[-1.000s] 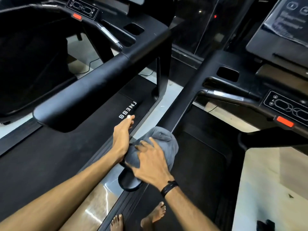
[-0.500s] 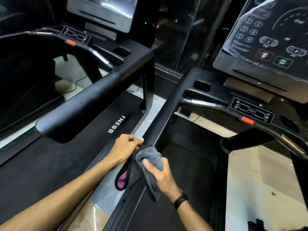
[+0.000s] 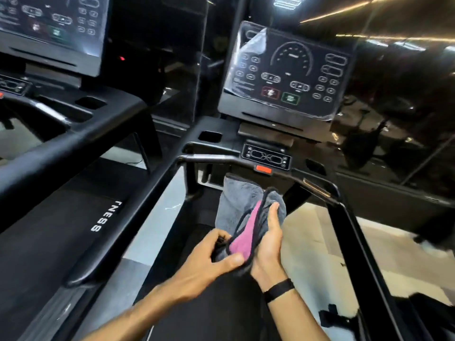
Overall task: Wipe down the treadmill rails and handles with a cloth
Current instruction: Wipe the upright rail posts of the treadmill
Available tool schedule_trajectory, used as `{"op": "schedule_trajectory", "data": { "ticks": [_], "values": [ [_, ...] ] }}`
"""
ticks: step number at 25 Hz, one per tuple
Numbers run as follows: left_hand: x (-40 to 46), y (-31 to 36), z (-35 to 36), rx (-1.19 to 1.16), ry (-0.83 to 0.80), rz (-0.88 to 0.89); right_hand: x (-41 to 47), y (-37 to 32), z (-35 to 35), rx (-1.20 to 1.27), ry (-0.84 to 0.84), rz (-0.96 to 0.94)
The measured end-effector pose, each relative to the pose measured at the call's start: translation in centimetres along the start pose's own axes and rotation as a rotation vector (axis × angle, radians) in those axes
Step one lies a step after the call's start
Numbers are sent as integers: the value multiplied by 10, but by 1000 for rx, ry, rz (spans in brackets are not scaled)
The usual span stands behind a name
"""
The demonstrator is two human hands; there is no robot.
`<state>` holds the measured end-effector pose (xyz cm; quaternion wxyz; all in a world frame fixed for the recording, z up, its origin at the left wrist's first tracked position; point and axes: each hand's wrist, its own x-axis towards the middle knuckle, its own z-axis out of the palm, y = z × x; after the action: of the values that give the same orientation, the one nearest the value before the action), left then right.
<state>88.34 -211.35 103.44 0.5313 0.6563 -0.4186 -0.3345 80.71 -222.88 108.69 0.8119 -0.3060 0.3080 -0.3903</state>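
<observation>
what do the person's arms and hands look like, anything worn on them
Both forearms are bare, with no sleeves in view and no gloves on either hand. The right hand has a plain black band around its wrist, narrow and smooth, with no face or markings visible. The left hand and its wrist carry nothing; no rings show on either hand.

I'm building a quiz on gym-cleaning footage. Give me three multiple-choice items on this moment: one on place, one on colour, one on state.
1. Where is the cloth?
A. draped on the left rail
B. held between the rails, in front of the console
C. on the floor

2. What colour is the cloth's inner face?
A. pink
B. yellow
C. white

3. How is the cloth held?
A. by one hand
B. by both hands
C. by neither

Answers:
1 B: the cloth hangs between the rails, below the console.
2 A: a pink fold shows inside the grey.
3 B: left hand and right hand both grip it.
</observation>
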Motion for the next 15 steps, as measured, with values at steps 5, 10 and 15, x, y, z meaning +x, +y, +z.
{"op": "schedule_trajectory", "data": {
  "ticks": [5,10,15],
  "values": [
    [15,32,79,39,83,84,-2,-47,-57,33,69,-105],
    [23,40,110,-157,196,54,-15,-71,-104,-237,-34,-54],
    [46,59,87,43,180,182,-31,-99,-128,-1032,34,101]
  ]
}}
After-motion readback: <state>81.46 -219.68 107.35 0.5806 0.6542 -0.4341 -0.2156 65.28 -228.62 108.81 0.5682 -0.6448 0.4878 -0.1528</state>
